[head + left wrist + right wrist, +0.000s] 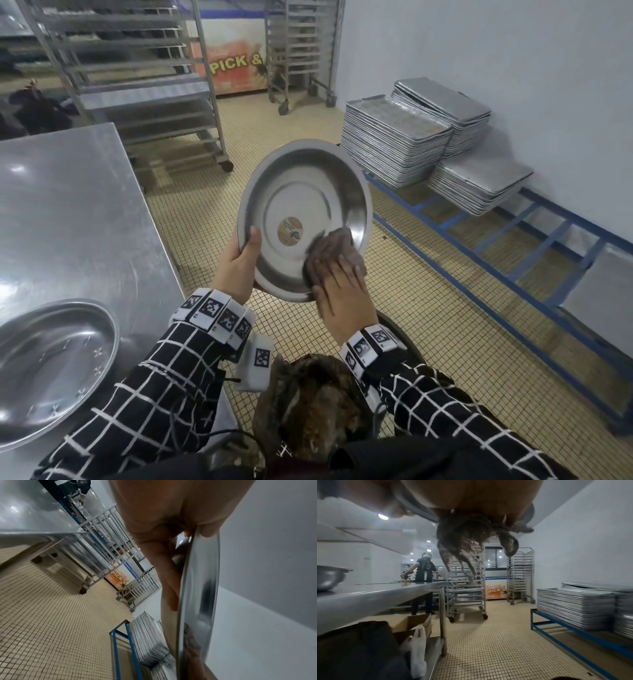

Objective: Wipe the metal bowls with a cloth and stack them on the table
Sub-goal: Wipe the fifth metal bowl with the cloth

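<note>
A person's left hand (pixel 238 265) grips the rim of a round, shiny metal bowl (pixel 301 205) held tilted in the air above the tiled floor, thumb hooked over the edge and fingers (pixel 164 574) curled behind it. The right hand (pixel 342 291) presses a crumpled brown cloth (pixel 337 245) against the bowl's inner wall with fingers nearly straight and spread. A second metal bowl (pixel 51 370) sits on the steel tabletop (pixel 75 212) to the left.
</note>
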A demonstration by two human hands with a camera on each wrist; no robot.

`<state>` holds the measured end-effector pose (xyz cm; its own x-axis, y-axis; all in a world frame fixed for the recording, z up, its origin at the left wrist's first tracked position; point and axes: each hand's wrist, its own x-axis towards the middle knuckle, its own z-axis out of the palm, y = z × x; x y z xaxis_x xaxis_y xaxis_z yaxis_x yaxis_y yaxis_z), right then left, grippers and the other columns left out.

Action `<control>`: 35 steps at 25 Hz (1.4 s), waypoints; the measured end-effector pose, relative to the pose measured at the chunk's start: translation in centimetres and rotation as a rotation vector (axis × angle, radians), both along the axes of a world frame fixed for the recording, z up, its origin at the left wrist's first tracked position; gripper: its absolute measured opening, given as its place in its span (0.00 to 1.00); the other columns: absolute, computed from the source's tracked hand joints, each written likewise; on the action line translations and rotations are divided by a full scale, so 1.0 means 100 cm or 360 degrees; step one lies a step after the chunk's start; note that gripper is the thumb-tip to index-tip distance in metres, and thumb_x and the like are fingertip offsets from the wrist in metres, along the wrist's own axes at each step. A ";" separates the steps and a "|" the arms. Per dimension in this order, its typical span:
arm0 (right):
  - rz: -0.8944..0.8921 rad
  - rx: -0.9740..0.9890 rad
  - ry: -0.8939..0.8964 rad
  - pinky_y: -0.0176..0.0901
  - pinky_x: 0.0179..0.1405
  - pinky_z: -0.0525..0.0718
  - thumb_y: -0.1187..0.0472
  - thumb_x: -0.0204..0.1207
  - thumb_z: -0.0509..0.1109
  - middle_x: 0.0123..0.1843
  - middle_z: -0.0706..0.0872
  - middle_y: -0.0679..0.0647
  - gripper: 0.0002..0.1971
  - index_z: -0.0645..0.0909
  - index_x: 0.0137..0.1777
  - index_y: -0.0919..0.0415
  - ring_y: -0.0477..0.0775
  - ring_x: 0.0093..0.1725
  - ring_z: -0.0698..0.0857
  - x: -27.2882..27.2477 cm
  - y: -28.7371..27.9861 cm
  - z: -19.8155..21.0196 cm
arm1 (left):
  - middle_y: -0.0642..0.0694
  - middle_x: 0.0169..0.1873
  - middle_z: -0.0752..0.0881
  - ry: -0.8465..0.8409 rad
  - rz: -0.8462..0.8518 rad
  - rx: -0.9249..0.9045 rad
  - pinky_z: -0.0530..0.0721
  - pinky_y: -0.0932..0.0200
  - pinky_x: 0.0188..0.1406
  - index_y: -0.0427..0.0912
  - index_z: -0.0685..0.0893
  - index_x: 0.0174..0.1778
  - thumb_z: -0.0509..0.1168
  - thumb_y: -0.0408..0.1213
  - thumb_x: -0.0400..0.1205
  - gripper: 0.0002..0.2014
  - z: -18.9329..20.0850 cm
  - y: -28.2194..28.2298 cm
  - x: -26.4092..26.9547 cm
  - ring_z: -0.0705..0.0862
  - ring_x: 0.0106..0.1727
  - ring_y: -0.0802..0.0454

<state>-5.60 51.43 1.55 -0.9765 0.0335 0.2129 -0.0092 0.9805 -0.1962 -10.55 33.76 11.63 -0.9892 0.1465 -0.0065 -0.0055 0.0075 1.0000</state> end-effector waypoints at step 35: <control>-0.0853 -0.1816 0.0301 0.30 0.22 0.78 0.64 0.79 0.67 0.37 0.81 0.53 0.04 0.75 0.50 0.62 0.45 0.28 0.80 -0.002 0.032 0.046 | 0.43 0.46 0.88 -0.0095 0.0119 -0.0123 0.89 0.49 0.40 0.45 0.74 0.67 0.68 0.37 0.79 0.21 -0.031 -0.016 -0.008 0.90 0.40 0.46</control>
<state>-5.81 54.59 6.17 -0.7418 0.6676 -0.0630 0.2141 0.1467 -0.9657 -11.38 32.20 8.50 -0.9949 0.0689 -0.0744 -0.0686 0.0820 0.9943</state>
